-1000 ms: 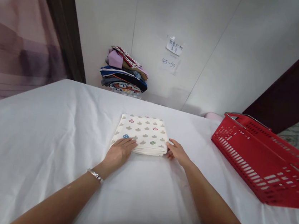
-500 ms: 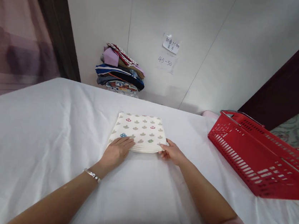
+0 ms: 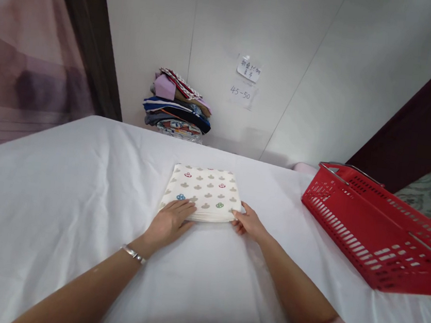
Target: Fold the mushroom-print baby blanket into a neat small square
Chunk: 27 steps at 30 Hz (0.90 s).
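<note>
A folded white cloth (image 3: 206, 189) with grey, red, blue and green printed motifs lies on the white-covered table in front of me. Its layered edge faces me. My left hand (image 3: 170, 223) rests flat on the near left corner, fingers stretched over the top and thumb by the front edge. At the near right corner, my right hand (image 3: 248, 222) pinches the cloth, with the thumb above and the other fingers curled at the side.
A red plastic basket (image 3: 378, 232) with metal handles stands on the table at the right. Behind the table's far edge rises a stack of folded fabrics (image 3: 178, 106). Handwritten paper signs (image 3: 248, 69) are stuck to the wall. A pinkish curtain (image 3: 36, 58) hangs at the left.
The view has shifted slightly, moving everything a little right and down. My left thumb has spread away from the fingers. Both hands stay at the near corners of the cloth.
</note>
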{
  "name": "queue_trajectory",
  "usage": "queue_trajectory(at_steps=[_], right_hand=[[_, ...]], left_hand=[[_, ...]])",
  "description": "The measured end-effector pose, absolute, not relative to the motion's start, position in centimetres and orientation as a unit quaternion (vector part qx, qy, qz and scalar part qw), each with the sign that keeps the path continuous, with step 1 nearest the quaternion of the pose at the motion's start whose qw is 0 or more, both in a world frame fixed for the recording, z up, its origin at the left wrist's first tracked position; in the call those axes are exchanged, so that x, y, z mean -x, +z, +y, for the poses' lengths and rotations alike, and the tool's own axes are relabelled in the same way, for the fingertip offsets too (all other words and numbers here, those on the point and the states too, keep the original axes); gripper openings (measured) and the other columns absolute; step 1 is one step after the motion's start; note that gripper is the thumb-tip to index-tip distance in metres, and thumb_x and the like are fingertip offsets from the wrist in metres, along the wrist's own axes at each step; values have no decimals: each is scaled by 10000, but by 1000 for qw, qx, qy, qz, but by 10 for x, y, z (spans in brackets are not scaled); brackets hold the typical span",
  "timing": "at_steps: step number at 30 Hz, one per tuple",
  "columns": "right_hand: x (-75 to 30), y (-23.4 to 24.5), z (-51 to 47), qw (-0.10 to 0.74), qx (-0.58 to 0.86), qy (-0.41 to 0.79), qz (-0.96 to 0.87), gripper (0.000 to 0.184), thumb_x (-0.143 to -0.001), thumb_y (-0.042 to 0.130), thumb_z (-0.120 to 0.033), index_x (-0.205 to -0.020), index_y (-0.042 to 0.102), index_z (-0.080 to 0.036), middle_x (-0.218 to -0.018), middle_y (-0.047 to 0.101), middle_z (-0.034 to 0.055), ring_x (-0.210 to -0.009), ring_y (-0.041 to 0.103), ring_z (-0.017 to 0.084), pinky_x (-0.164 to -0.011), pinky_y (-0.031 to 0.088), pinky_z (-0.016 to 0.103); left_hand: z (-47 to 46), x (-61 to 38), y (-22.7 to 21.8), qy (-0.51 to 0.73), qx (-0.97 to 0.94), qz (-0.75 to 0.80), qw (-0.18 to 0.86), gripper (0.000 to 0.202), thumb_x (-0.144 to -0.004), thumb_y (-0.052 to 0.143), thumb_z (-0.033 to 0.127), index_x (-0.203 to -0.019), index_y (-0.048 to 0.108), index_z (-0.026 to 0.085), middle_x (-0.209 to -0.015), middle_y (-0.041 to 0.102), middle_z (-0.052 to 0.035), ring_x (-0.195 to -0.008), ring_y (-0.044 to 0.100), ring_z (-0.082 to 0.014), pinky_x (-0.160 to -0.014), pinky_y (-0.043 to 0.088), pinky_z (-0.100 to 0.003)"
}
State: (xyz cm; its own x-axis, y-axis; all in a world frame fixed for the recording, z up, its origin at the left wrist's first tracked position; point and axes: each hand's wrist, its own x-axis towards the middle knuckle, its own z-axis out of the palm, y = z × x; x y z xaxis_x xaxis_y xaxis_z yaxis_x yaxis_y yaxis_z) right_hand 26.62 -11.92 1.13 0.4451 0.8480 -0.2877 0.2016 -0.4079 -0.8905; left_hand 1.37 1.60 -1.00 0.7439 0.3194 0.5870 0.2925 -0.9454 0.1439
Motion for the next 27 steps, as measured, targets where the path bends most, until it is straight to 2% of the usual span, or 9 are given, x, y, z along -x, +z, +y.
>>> queue_trajectory(at_steps=[2,4,6,8,12,20,27], right_hand=[[-262,9,-124,396,780,289,-389,570,-835,488,-475,-1332,353,-232,-695,597,-4,-522,533,124,-506,449,251],[-257,6,-129,375,808,133,-434,550,-840,472,-472,-1327,382,-231,-777,585,9,-636,546,147,-608,460,284],[-252,4,-132,358,797,1,-486,466,-853,461,-425,-1274,457,-225,-873,574,34,-771,542,174,-690,452,303],[-247,5,-133,351,755,-62,-550,336,-873,445,-356,-1160,554,-221,-966,569,61,-890,524,193,-757,441,313],[-242,9,-126,327,681,-76,-650,227,-891,434,-253,-958,649,-220,-983,589,64,-943,506,196,-835,412,326],[-247,0,-114,264,681,-99,-676,233,-894,428,-218,-892,661,-206,-884,595,58,-844,495,190,-756,389,320],[-242,0,-122,283,665,-121,-680,236,-895,395,-171,-875,630,-187,-877,587,60,-832,494,178,-758,364,309]], left_hand=[[16,-12,-9,339,-924,173,30,294,-866,481,338,-1099,598,202,-1137,634,-63,-1099,544,-224,-949,430,-423],[16,-11,-7,352,-916,187,34,255,-883,453,309,-1051,614,205,-1097,644,-60,-1050,559,-212,-929,437,-410],[16,-12,-5,351,-915,198,37,240,-894,431,291,-1016,621,212,-1044,648,-55,-992,567,-202,-888,447,-397],[14,-14,-2,342,-917,203,39,237,-900,420,286,-995,623,209,-987,646,-53,-938,565,-195,-841,453,-383],[11,-18,2,332,-919,209,40,244,-906,407,289,-968,629,208,-916,632,-54,-880,548,-191,-777,446,-373],[10,-18,0,326,-921,204,59,240,-908,406,292,-933,629,208,-874,614,-45,-857,527,-181,-774,429,-362],[11,-18,1,328,-920,203,69,252,-908,395,290,-912,636,214,-847,606,-44,-831,524,-180,-747,429,-354]])
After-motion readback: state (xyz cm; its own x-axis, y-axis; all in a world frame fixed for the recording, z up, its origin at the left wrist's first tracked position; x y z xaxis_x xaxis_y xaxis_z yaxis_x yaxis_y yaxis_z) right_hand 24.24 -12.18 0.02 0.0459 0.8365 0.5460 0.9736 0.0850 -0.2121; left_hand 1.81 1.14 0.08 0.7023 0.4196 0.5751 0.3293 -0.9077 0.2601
